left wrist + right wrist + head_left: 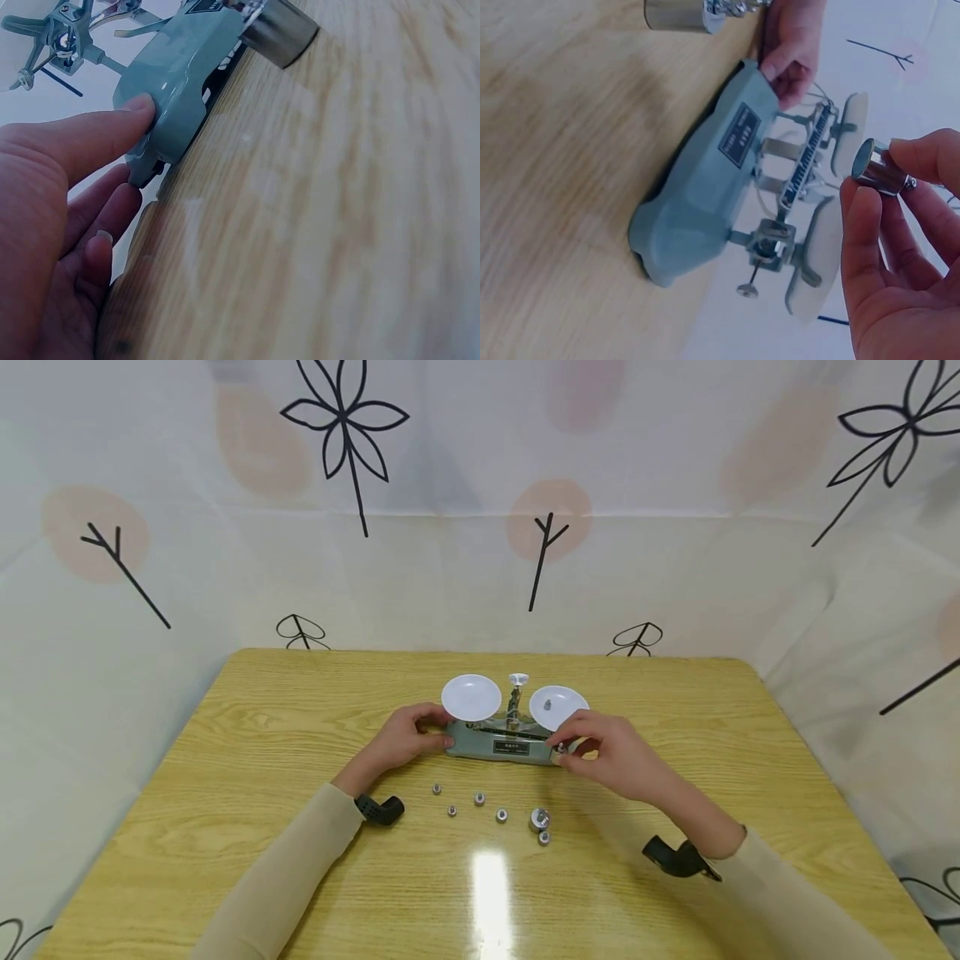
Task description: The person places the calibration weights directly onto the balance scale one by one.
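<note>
A pale green balance scale (pixel 472 743) with two white pans stands toward the back of the table. Its left end is gripped by my left hand (pixel 401 739), thumb on the front of the base and fingers round behind. Between thumb and fingers, my right hand (pixel 615 756) pinches a shiny cylindrical weight (pixel 883 171) in front of the scale's right end. The right wrist view shows this weight tipped sideways, clear of the pans. One small weight (pixel 547 704) sits on the right pan (pixel 567 717); the left pan (pixel 471 697) bears nothing.
In front of the scale, several small metal weights (pixel 479 799) are spread over the wooden table (pixel 337 893). A larger weight (pixel 537 821) stands at their right, with a small one (pixel 543 839) close by. Patterned cloth (pixel 450 585) hangs behind the table.
</note>
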### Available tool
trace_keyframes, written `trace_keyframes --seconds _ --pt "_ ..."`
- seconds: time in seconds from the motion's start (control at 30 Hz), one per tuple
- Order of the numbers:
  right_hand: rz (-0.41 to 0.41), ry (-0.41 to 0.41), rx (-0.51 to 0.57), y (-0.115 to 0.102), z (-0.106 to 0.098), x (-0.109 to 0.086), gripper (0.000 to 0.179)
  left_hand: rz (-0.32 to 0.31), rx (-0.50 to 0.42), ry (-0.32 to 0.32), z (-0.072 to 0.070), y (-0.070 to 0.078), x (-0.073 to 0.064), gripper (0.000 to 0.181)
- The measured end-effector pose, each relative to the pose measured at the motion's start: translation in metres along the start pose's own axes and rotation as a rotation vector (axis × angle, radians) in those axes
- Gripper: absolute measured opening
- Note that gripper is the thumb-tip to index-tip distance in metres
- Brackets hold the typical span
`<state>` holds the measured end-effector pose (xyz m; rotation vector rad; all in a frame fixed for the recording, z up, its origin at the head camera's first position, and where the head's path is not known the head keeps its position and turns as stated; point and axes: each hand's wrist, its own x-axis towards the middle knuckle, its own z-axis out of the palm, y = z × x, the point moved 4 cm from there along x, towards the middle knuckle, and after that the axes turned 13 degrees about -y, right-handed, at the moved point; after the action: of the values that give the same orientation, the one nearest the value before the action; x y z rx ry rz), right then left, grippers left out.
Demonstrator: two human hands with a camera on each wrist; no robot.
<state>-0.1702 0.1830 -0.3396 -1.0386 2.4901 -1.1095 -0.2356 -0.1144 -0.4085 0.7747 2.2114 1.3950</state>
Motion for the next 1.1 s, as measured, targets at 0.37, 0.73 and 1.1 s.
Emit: trace_keyframes --seconds 0.37,0.73,1.1 --pt "0.011 0.027 0.002 0.005 -0.021 0.008 0.021 -0.009 0.007 -0.006 -0.001 0.005 -0.001 0.037" --pt "0.073 0.006 -0.056 0.013 -0.033 0.016 0.02 -0.024 0.015 -0.004 0.0 0.007 -0.002 0.036" --pt "0.065 -0.048 -0.065 0.023 -0.035 0.028 0.018 -0.008 0.008 0.016 0.001 0.003 -0.001 0.034"
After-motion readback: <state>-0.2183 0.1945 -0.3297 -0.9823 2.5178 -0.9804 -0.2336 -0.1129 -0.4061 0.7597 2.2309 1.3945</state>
